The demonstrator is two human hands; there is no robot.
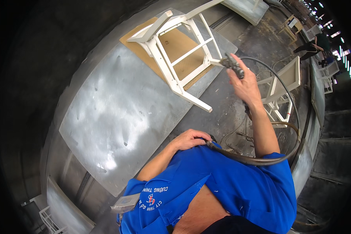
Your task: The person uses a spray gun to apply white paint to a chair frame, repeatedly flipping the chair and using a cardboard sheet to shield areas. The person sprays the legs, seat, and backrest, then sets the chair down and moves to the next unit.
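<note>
On the grey metal table [105, 117], one white chair frame [179, 50] is laid tilted. Just beside it, one spray gun [232, 64] is gripped by the right hand [243, 84]; one hose [257, 158] is clasped by the left hand [189, 139]. A second white frame [282, 87] is seen beyond.

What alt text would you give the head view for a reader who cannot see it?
A person in a blue shirt points a spray gun in the right hand at an overturned white chair frame on a grey metal table. The left hand holds the hose against the body.
</note>
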